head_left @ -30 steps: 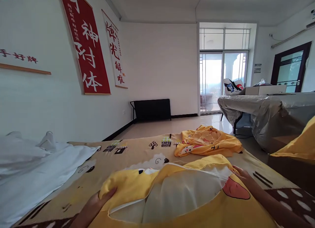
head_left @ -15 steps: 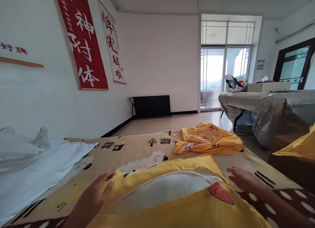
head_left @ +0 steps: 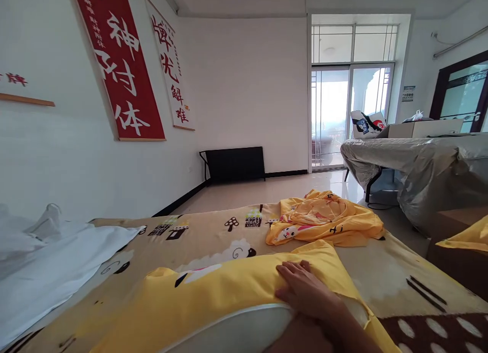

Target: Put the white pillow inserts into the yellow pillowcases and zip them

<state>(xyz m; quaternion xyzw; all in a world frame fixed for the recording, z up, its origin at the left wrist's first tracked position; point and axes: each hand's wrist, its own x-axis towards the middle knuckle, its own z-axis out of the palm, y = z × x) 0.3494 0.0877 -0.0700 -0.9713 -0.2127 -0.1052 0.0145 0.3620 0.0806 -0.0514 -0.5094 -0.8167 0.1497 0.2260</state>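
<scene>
Right hand (head_left: 305,292): flat, fingers spread, palm down on yellow pillowcase (head_left: 213,302), gripping nothing. Left hand: out of sight. Yellow pillowcase: lies on patterned bedsheet (head_left: 213,231), near edge of view; white pillow (head_left: 236,327) shows at its open mouth, just beside the wrist. Crumpled yellow cover (head_left: 324,221): further along sheet, apart. White bedding (head_left: 57,256): left side. Red banner (head_left: 118,63): on wall.

One bare hand (head_left: 305,289) seen at the lower centre-right of the frame, palm laid down flat, fingers (head_left: 295,269) extended together toward the upper left, forearm stretched to the bottom edge, which hand it is not discernible, no second hand shown.
</scene>
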